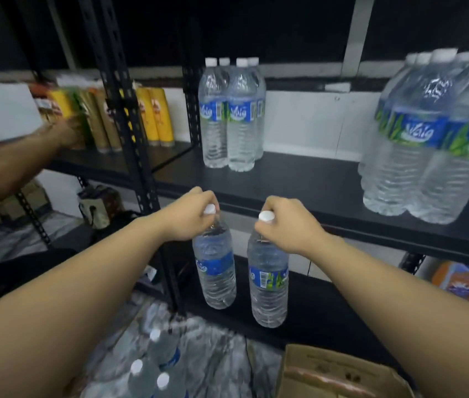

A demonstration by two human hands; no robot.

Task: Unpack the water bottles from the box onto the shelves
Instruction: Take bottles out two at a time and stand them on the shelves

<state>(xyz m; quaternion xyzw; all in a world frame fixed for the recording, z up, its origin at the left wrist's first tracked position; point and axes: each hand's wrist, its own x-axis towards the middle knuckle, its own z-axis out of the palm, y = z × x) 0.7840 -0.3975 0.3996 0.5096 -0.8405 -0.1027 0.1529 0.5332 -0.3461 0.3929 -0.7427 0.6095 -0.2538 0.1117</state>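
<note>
My left hand [188, 215] grips the neck of a clear water bottle [216, 271] with a blue label, just under its white cap. In my right hand [287, 225] hangs a second water bottle [269, 285], held by the neck in the same way. Both bottles hang in the air below the front edge of the black shelf [328, 179]. On that shelf a group of water bottles [231, 116] stands at the middle back, and several more bottles [428, 139] crowd the right end. The open cardboard box [339, 372] lies at the bottom right.
Several loose bottles [155, 366] lie on the floor at the bottom centre. Another person's arm [18, 162] reaches from the left to yellow packets [152, 116] on the neighbouring rack. A black upright post [124, 110] divides the racks. An orange package [468, 282] sits on the lower shelf.
</note>
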